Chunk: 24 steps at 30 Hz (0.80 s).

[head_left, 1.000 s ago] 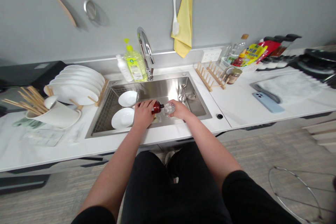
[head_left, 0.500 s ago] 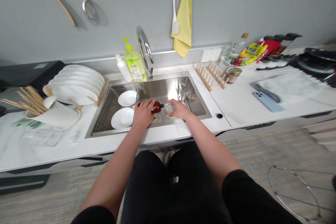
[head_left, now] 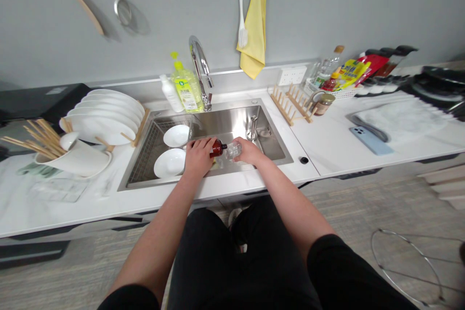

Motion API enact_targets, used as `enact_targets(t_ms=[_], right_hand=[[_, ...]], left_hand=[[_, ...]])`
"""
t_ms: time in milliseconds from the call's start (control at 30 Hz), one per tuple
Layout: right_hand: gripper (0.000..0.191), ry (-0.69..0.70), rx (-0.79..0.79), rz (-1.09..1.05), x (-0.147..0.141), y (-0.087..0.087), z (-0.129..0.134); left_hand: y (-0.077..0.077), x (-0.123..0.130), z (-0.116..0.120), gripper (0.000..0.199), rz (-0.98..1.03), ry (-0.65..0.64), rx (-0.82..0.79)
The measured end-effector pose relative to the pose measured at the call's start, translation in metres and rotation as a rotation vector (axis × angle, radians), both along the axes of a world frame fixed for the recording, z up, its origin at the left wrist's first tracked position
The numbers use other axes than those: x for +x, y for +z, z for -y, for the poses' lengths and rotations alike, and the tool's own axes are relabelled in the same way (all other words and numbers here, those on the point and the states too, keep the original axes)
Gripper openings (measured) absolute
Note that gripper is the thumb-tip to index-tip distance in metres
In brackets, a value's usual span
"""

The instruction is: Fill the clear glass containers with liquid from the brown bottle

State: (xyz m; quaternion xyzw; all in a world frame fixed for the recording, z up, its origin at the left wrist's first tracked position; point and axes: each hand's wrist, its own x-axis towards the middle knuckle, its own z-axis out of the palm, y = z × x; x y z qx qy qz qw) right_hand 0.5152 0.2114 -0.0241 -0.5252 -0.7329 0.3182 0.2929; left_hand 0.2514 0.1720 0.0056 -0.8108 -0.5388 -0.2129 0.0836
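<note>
My left hand [head_left: 199, 158] is wrapped round a brown bottle [head_left: 217, 148], which lies tilted on its side with its dark neck toward the right. My right hand [head_left: 249, 150] grips a small clear glass [head_left: 234, 149], its mouth facing the bottle's neck. The two meet or nearly meet above the steel sink [head_left: 232, 126]; I cannot tell whether they touch. Left of my left hand, two white bowls [head_left: 170, 163] sit in the wire basket [head_left: 143, 150] in the sink. Any liquid passing between bottle and glass is too small to make out.
Behind the sink stand a faucet [head_left: 199, 70], a dish soap bottle [head_left: 187, 88] and a white bottle [head_left: 171, 93]. White plates [head_left: 105, 118] and a chopstick holder [head_left: 78, 160] are at left. A wooden rack [head_left: 290, 104], a jar [head_left: 324, 104] and a phone [head_left: 370, 140] are at right.
</note>
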Motion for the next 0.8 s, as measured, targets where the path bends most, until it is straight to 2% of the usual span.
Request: enact_targets(t_ms=[800], right_hand=[[0.076, 0.022, 0.014, -0.028, -0.0001, -0.0037, -0.0010]], left_hand=[[0.0014, 0.0010, 0.0012, 0.068, 0.021, 0.000, -0.036]])
